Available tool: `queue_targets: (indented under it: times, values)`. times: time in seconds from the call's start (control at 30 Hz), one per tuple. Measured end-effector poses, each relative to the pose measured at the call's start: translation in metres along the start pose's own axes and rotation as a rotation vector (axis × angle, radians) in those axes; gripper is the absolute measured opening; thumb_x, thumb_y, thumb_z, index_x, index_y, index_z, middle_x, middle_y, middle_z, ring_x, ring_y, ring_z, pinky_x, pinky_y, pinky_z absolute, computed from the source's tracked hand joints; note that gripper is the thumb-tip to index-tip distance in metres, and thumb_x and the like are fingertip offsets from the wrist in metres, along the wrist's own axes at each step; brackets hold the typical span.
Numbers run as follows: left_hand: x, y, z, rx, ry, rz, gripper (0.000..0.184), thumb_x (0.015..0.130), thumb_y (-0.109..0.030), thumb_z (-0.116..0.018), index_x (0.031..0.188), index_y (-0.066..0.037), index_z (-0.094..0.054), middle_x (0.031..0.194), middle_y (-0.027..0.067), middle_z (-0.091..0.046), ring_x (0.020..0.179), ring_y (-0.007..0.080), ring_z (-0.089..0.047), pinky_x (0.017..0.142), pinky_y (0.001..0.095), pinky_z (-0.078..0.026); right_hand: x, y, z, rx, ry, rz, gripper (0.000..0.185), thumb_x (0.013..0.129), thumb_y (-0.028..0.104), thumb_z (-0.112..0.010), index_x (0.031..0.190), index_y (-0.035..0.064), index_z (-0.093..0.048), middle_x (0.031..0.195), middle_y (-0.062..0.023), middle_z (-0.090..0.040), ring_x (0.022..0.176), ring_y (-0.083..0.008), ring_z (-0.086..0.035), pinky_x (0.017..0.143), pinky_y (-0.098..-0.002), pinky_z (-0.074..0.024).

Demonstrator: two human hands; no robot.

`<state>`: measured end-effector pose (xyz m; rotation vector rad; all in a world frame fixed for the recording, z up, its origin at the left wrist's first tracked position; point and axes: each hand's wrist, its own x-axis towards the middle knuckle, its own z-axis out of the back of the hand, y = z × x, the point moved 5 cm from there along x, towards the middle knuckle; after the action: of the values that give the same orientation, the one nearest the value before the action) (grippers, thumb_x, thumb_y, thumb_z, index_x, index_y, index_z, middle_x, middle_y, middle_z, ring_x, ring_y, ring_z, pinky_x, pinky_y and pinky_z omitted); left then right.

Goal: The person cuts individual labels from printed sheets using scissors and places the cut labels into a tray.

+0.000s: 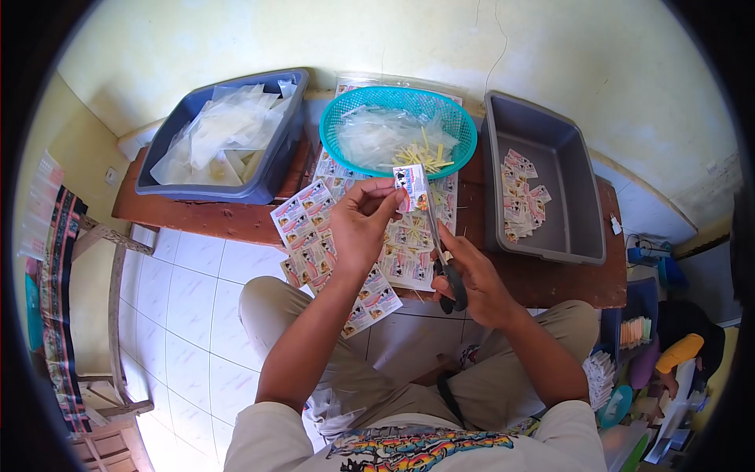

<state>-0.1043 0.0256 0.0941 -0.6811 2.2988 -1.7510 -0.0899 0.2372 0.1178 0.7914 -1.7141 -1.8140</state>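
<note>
My left hand (pixel 366 218) pinches a small printed label (pixel 410 187) over the near edge of the turquoise basket (pixel 329 145). Black-handled scissors (pixel 450 281) are in my right hand (pixel 481 287), with their blades along the label's right edge. Beneath both hands lie printed label sheets (pixel 314 256), with thin yellowish strips scattered on them. The basket holds clear plastic pieces (pixel 377 134) and a heap of yellowish strips (pixel 425 155).
On the wooden bench (pixel 550 285), a blue-grey tub (pixel 271 161) of plastic sheets stands left, and a grey tub (pixel 550 149) with cut labels (pixel 521 200) stands right. Another person (pixel 680 354) is at the lower right, near stacked items.
</note>
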Motion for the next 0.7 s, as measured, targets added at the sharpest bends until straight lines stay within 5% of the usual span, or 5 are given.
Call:
queue_targets:
  times: [0.7]
  values:
    - [-0.0028, 0.0070, -0.0033, -0.012, 0.035, 0.008, 0.022, 0.095, 0.000, -0.077, 0.116, 0.005, -0.070, 0.103, 0.0111, -0.076, 0.090, 0.0131, -0.073, 0.074, 0.0284, -0.062, 0.0017, -0.0034, 0.0015, 0.030, -0.020, -0.006, 0.084, 0.101, 0.017, -0.074, 0.168, 0.0023, -0.024, 0.126, -0.0122, -0.049, 0.098, -0.0150, -0.061, 0.081, -0.0292, -0.0582]
